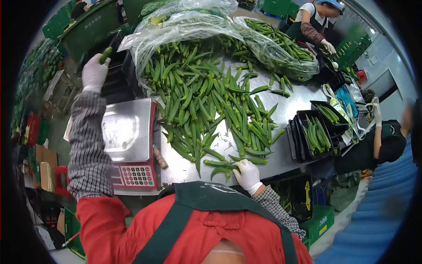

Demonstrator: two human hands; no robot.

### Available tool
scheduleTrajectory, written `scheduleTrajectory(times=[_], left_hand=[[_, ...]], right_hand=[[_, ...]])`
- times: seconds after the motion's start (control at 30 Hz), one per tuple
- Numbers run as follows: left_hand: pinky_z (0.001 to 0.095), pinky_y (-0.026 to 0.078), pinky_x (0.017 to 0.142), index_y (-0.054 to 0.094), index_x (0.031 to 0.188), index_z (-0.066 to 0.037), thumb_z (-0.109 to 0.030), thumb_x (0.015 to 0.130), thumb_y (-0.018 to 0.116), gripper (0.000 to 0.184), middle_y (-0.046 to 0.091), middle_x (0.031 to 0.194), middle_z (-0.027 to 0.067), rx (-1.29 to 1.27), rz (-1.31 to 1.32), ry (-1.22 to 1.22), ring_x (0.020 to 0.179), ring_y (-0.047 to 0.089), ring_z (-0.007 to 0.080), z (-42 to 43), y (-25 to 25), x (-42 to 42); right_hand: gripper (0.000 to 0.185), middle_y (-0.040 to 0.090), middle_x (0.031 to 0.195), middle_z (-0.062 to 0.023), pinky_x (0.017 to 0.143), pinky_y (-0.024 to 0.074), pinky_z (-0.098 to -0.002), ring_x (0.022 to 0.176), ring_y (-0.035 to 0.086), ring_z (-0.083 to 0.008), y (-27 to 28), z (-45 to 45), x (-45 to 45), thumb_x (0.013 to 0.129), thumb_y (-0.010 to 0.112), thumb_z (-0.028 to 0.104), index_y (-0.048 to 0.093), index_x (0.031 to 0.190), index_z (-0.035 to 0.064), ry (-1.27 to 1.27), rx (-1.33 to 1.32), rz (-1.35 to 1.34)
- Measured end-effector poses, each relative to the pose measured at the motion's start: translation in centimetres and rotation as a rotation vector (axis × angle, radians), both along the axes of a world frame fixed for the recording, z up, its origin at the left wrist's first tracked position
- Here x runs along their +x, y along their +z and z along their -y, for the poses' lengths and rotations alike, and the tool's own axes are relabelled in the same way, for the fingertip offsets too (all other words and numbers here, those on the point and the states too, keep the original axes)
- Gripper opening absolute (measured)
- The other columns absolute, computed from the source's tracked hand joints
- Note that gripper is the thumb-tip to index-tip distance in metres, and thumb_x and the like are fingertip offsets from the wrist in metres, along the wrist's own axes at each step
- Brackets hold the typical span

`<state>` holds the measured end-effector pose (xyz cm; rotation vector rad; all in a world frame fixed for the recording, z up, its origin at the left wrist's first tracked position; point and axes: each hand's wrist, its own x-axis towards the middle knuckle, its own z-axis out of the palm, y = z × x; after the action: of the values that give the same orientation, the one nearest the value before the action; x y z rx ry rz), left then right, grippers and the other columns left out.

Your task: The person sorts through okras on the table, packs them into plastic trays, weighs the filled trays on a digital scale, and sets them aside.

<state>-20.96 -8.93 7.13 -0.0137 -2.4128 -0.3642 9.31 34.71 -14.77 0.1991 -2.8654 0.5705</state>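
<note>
My left hand [94, 72], in a white glove, is raised over black crates beyond the scale. An okra pod [106, 55] sticks up from its closed fingers. My right hand [247, 176], gloved too, rests at the table's near edge. Its curled fingers close on the end of an okra pod [219, 164]; a curved pod lies just below that one. A large pile of okra [198, 94] spreads from a clear plastic bag [189, 26] over the metal table [281, 112]. Glove and fingers partly hide the right hand's grip.
A red scale [127, 132] with a metal pan stands on the left, a small brown-handled tool [160, 157] beside it. Black trays [314, 136] with okra sit on the right. Two people [314, 24] [389, 141] stand around the table's far and right sides.
</note>
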Motion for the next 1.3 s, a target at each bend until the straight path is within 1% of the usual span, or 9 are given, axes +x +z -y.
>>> scheduleTrajectory(times=[0.23,0.43,0.53,0.6,0.67,0.73,1.03,1.17,1.3], left_hand=[[0.0305,0.048,0.061,0.062,0.088,-0.004,-0.006,0.077,0.067,0.012,0.062,0.076,0.012,0.064,-0.139,-0.237,0.066,0.061,0.0242,-0.5,-3.6,17.1],[0.0276,0.045,0.088,0.053,0.118,0.002,0.002,0.078,0.064,0.041,0.053,0.122,0.0153,0.319,0.112,-0.197,0.108,0.055,0.0225,-3.3,-8.4,23.0],[0.0302,0.045,0.089,0.057,0.112,0.002,0.006,0.079,0.06,0.033,0.055,0.118,0.0168,0.611,-0.078,-0.468,0.107,0.055,0.0197,-6.1,-8.1,24.2],[0.0302,0.046,0.087,0.059,0.108,0.002,0.006,0.079,0.059,0.029,0.058,0.113,0.0169,0.927,0.159,-0.659,0.103,0.057,0.0194,-9.7,-8.1,24.9],[0.0279,0.046,0.083,0.06,0.105,0.002,0.004,0.078,0.061,0.026,0.062,0.104,0.0145,0.822,0.273,-0.777,0.097,0.06,0.0182,-12.2,-10.8,24.0],[0.0257,0.046,0.079,0.062,0.1,0.001,0.001,0.078,0.063,0.022,0.064,0.098,0.012,0.852,0.396,-0.789,0.091,0.06,0.016,-14.8,-11.2,24.5],[0.0183,0.043,0.06,0.064,0.098,0.0,-0.008,0.085,0.06,0.016,0.064,0.087,0.003,1.448,0.858,-0.607,0.064,0.053,0.0044,-14.6,-14.6,24.4],[0.0182,0.043,0.058,0.063,0.099,0.001,-0.01,0.086,0.059,0.018,0.065,0.086,0.0035,1.483,0.876,-0.626,0.062,0.052,0.0047,-15.2,-14.7,24.0],[0.0179,0.043,0.058,0.062,0.101,0.0,-0.01,0.086,0.059,0.019,0.064,0.087,0.0036,1.497,0.875,-0.606,0.063,0.053,0.0049,-14.9,-14.8,24.0]], right_hand=[[0.021,0.057,0.084,-0.011,0.066,0.0477,-0.0385,0.076,0.059,-0.0296,2.9,0.1,-4.8,0.074,0.066,0.02,0.06,0.089,0.0067,-0.067,-0.098,0.018],[0.027,0.057,0.097,-0.0127,0.071,0.0492,-0.0386,0.081,0.06,-0.0308,3.7,0.7,-10.4,0.078,0.063,0.028,0.061,0.096,0.0075,-0.034,-0.036,0.071],[0.031,0.058,0.101,-0.0127,0.076,0.048,-0.0378,0.088,0.059,-0.0296,4.0,1.9,-13.9,0.079,0.061,0.03,0.06,0.098,0.0061,-0.014,-0.083,0.059],[0.034,0.058,0.103,-0.0129,0.079,0.0467,-0.038,0.094,0.057,-0.0294,2.9,3.7,-16.5,0.078,0.061,0.032,0.059,0.1,0.0054,0.028,-0.106,0.007],[0.044,0.056,0.11,-0.0137,0.087,0.0426,-0.04,0.105,0.051,-0.03,2.5,6.5,-18.6,0.077,0.062,0.034,0.055,0.11,0.005,0.022,-0.053,0.019],[0.056,0.045,0.125,-0.0145,0.093,0.0372,-0.0419,0.11,0.047,-0.032,0.8,7.9,-19.1,0.076,0.062,0.032,0.045,0.123,0.0061,-0.021,0.07,0.077],[0.035,0.047,0.121,-0.0204,0.09,0.0428,-0.0402,0.105,0.05,-0.0368,-0.3,2.9,-15.2,0.069,0.06,0.007,0.056,0.103,0.0008,0.084,-0.019,0.0],[0.026,0.058,0.1,-0.0177,0.087,0.0441,-0.0358,0.096,0.055,-0.0347,0.1,1.7,-15.3,0.069,0.06,0.009,0.061,0.094,0.0015,-0.012,-0.465,0.042],[0.03,0.06,0.09,-0.0082,0.06,0.0486,-0.0232,0.072,0.059,-0.0127,4.0,1.2,-14.7,0.081,0.056,0.01,0.053,0.109,-0.0016,-0.184,-1.381,0.434]])
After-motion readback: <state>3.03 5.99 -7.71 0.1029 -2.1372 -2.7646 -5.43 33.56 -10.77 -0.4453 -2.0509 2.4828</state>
